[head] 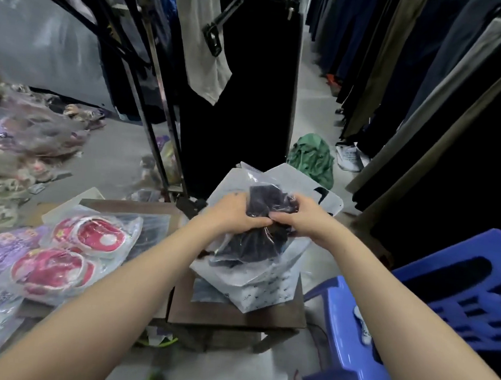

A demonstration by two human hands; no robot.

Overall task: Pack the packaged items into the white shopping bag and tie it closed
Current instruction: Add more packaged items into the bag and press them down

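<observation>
A pale grey concrete floor [316, 75] runs away as a narrow aisle between clothes rails. Along the right side hangs a long row of dark trousers [428, 83], navy, black and khaki, their hems close to the floor. Beyond the far edge of a low brown wooden table [234, 313] stands a black metal rack [149, 99] carrying a black garment [249, 100] and a pale grey one [202, 53]. A clear plastic sheet [46, 42] covers the upper left. A crumpled green cloth [314, 155] lies on the floor beside a white shoe [349, 158]. A blue plastic chair [442, 307] stands just beside the table's right edge. The light is dim and even.
</observation>
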